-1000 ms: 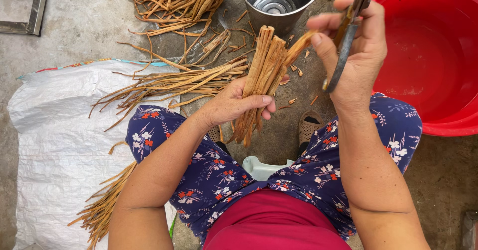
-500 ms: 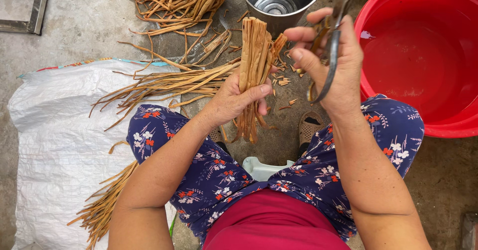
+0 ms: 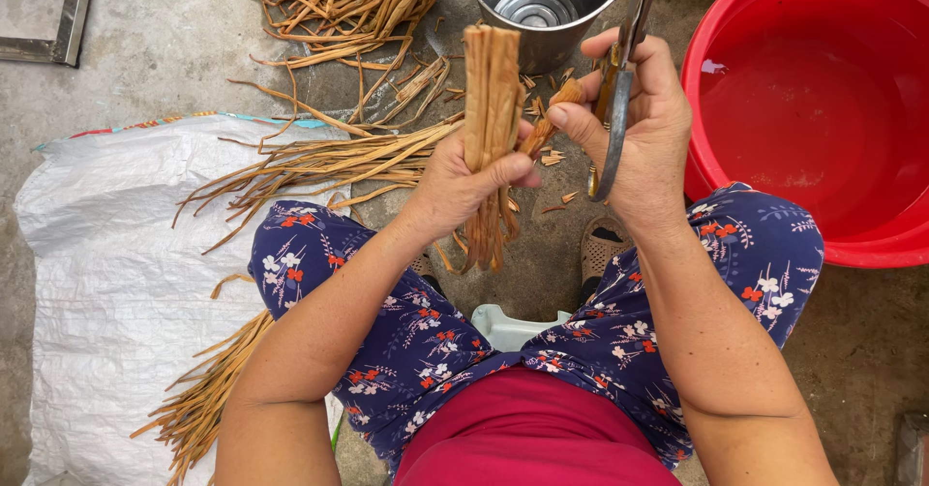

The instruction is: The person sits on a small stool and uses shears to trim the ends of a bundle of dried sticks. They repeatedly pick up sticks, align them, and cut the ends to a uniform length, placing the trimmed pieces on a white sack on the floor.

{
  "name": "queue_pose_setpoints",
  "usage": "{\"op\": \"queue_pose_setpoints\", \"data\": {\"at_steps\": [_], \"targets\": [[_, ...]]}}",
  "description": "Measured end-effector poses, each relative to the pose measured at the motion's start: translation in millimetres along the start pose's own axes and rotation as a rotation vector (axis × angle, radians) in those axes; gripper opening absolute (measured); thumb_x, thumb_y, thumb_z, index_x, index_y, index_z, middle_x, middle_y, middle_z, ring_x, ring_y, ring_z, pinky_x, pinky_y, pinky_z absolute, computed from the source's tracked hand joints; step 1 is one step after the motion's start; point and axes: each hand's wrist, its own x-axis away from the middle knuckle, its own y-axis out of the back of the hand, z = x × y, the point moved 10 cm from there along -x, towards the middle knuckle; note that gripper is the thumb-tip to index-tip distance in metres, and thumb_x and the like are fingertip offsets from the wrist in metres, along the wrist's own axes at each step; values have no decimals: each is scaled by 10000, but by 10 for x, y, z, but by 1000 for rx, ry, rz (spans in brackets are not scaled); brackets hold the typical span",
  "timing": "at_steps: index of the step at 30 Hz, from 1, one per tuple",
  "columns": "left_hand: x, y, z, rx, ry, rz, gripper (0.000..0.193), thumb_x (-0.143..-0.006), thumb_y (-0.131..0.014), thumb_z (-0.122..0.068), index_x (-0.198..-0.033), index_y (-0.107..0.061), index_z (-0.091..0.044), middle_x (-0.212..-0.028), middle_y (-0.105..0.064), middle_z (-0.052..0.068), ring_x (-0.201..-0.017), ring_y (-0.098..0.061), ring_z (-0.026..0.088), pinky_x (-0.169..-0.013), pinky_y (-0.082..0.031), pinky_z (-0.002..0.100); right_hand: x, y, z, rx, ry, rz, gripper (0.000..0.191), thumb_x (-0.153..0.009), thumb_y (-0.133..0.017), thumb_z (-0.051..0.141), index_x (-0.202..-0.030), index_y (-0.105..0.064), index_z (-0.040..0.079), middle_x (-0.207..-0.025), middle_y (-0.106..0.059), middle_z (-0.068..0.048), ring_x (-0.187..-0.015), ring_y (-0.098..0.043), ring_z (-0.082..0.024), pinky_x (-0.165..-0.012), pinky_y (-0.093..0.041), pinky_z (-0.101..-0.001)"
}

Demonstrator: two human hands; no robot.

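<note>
While the left hand [image 3: 463, 184] wraps a bundle of tan strips [image 3: 489, 118], its grip is closed round the bundle's lower half, holding it upright; cut top end stands well above the grip, frayed ends hang below it, between the knees; thumb lies across the front of the bundle.

Right hand [image 3: 644, 133] sits just right of that grip, closed on two things: a pair of scissors [image 3: 619, 108], handle loop hanging under the palm, blades pointing up past the fingers; and a short tan piece [image 3: 547, 123] pinched between thumb and forefinger, its lower end touching the bundle just above the left grip.

Beyond the grips: steel bucket [image 3: 547, 7], directly behind the bundle top; red tub [image 3: 823, 108] with water in it, to the right of the right hand; loose pile of strips [image 3: 353, 2] up and left; more long strips [image 3: 319, 162] lying left of the left grip, running onto a white woven sack [image 3: 116, 283] on the concrete floor [image 3: 164, 41]; small offcuts [image 3: 556, 157] scattered on the floor under both hands; another batch of strips [image 3: 208, 399] at the sack's near edge, by the left knee.
</note>
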Motion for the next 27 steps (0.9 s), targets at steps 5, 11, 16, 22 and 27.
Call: {"op": "queue_pose_setpoints", "data": {"at_steps": [5,11,16,22,27], "targets": [[24,-36,-7,-117,-22,0,293,-1065,-664,-241,-1243,-630,-10,-1019,-744,54,-982,-725,150,-878,-597,301,22,-4,-19,47,32,-10,436,-997,-857,14,-1312,-562,80,-957,-645,4,-900,-649,-62,-814,-552,-197],[12,73,-136,-89,-48,-101,275,-1032,-674,-249,-1206,-660,-37,-1024,-739,34,-958,-704,98,-876,-577,261,-45,-17,-32,-41,18,24,430,-1027,-800,11,-1372,-560,100,-1053,-695,-17,-1023,-668,-89,-954,-567,-232],[5,95,-119,-105,-31,-126,304,-964,-763,-191,-1207,-662,-39,-1076,-717,-4,-963,-662,68,-848,-564,245,15,-99,-51,-85,2,34,431,-985,-786,-33,-1339,-574,92,-1081,-670,-17,-1045,-660,-93,-945,-581,-240],[31,105,9,27,40,-131,285,-970,-766,-196,-1202,-699,-45,-1019,-716,-13,-826,-607,51,-703,-506,220,-16,-71,-169,-92,-109,-21,400,-966,-776,-31,-1296,-582,83,-1013,-663,-23,-894,-626,-85,-775,-534,-223],[23,230,-26,110,-15,-214,245,-961,-785,-177,-1157,-711,-48,-977,-706,-15,-810,-606,52,-704,-503,220,21,-179,-139,-21,-44,75,521,-990,-838,117,-1414,-535,97,-1155,-653,-39,-1123,-658,-110,-1008,-584,-279]]}}
